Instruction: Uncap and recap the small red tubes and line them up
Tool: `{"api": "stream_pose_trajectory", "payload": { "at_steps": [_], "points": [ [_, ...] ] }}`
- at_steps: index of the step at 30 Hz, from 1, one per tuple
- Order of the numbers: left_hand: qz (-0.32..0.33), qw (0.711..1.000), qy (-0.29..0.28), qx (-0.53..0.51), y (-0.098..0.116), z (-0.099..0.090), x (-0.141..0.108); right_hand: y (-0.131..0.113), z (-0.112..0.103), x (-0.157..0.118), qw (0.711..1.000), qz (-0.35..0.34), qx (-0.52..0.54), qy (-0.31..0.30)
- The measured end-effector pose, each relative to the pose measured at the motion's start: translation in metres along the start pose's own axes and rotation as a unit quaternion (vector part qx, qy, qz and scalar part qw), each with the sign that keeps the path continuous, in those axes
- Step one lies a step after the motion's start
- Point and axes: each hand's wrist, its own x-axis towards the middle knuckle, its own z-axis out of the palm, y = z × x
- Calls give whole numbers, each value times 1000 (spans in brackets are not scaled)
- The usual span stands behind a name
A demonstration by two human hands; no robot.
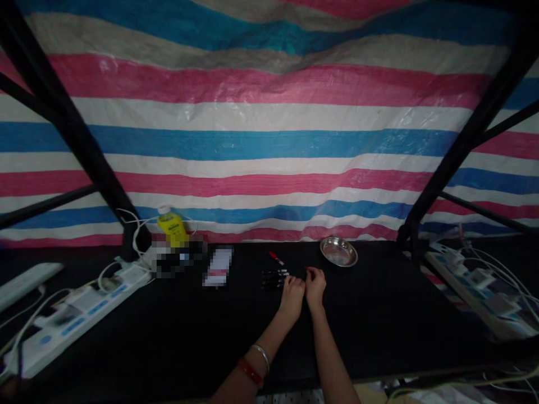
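Observation:
My left hand (292, 294) is closed at the right ends of several dark, slim tools (273, 279) with light tips; what its fingers grip is too small to tell. Beside it, nearly touching, my right hand (315, 287) has its fingers pinched together, with a small red bit at the fingertips that I cannot make out. A short red tool (275, 257) with a light tip lies on the black table just beyond the dark ones. Behind and right of my right hand sits a round, shiny metal dish (338, 251).
Left of the tools lie a blurred pale rectangle (218, 267) and a yellow bottle (173, 226) with a white cap. White power strips with cables stand at the left (84, 314) and right (480, 292). A striped sheet (269, 146) hangs behind, between black frame bars.

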Motion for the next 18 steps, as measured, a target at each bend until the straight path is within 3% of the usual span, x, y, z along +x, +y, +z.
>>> {"api": "stream_pose_trajectory", "payload": {
  "at_steps": [5, 11, 14, 18],
  "points": [
    [28, 998, 15, -51, -2, 4, -14, -9, -8, 1, 996, 28, 78, 21],
    [6, 991, 61, -119, -7, 13, -18, -17, -9, 2, 976, 88, 200, 4],
    [27, 978, 100, -183, -10, 14, -18, -21, -7, 1, 947, 157, 280, -9],
    [24, 945, 196, -261, -12, 12, -20, -30, -8, -1, 881, 244, 398, -74]
  ]
}}
